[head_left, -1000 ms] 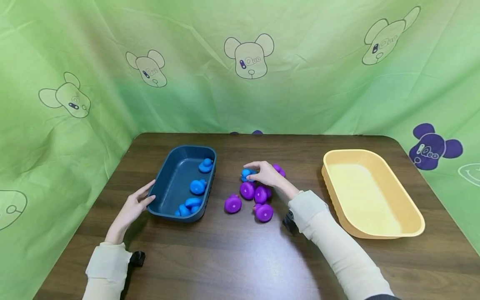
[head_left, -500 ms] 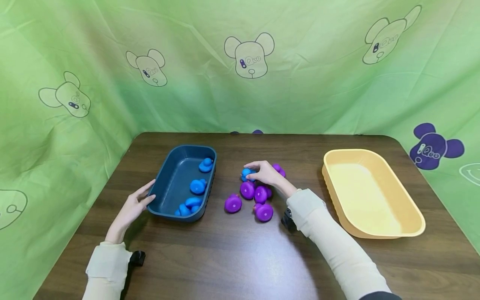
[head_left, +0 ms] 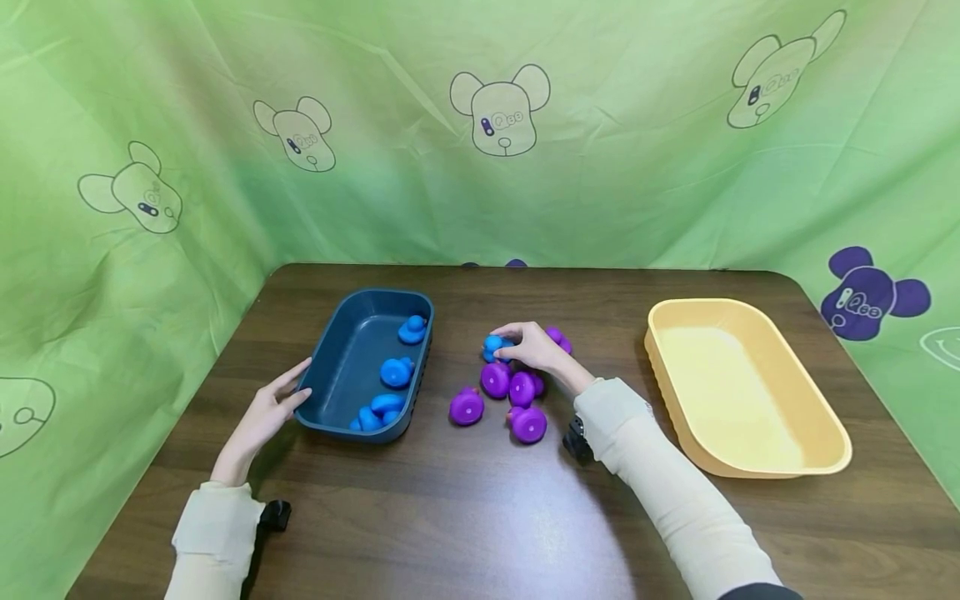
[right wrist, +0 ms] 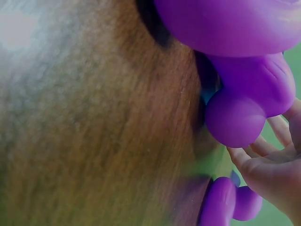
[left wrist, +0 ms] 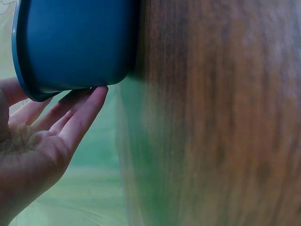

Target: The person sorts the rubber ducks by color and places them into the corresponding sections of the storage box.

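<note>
My right hand [head_left: 531,347] grips a blue rubber duck [head_left: 492,345] between thumb and fingers, at the back of a group of purple rubber ducks [head_left: 495,380]. In the right wrist view a purple duck [right wrist: 256,89] stands in front of my right hand [right wrist: 275,165] and hides the blue one. On the left, my left hand [head_left: 262,417] touches a dark blue bin [head_left: 362,293]. Seen from the left wrist, the fingers [left wrist: 84,113] lie fairly straight against the bin's outer wall [left wrist: 80,42]. Several blue ducks [head_left: 395,372] lie inside along its right side.
A pale yellow bin [head_left: 750,392] stands on the right side of the brown wooden table [head_left: 420,517]. One purple duck [head_left: 467,407] lies at the left of the group, another [head_left: 558,338] behind my right hand. A green printed cloth [head_left: 375,192] hangs behind the table.
</note>
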Demonstrator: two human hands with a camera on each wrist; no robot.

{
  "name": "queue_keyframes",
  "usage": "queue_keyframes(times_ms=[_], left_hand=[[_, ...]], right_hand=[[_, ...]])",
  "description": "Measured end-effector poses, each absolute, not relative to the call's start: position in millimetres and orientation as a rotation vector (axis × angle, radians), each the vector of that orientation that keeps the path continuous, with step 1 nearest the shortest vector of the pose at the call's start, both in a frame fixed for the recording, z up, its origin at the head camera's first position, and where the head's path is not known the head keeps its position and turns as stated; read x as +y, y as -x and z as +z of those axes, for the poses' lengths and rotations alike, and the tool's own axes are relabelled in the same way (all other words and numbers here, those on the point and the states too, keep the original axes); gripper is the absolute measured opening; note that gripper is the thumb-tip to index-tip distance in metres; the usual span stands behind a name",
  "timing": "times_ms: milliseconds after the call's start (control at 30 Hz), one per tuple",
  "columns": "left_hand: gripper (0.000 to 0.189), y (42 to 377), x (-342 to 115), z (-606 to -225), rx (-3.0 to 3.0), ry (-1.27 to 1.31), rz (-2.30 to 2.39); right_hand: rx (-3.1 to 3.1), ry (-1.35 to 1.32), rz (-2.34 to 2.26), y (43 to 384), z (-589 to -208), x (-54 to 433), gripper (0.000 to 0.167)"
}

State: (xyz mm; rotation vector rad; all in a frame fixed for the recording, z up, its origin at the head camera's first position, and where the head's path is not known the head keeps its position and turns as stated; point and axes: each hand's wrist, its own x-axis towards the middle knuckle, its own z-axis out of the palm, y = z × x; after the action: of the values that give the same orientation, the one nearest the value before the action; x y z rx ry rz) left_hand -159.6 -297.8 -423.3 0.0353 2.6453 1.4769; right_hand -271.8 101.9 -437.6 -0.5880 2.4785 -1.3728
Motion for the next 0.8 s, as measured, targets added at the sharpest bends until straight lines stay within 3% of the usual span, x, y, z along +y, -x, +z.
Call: queue_keyframes(times_ms=[600,800], left_hand=[[0.051,159.4,-298.0,-423.6,2.631,-0.038,1.482],[0.051,160.0,-298.2,-423.6,2.644,-0.034,1.462]], right_hand=[[2.461,0.615,-1.544,272.4,-437.4,104.0,0.035],[2.451,0.602,-1.591,257.1,-412.1,97.0,0.034]])
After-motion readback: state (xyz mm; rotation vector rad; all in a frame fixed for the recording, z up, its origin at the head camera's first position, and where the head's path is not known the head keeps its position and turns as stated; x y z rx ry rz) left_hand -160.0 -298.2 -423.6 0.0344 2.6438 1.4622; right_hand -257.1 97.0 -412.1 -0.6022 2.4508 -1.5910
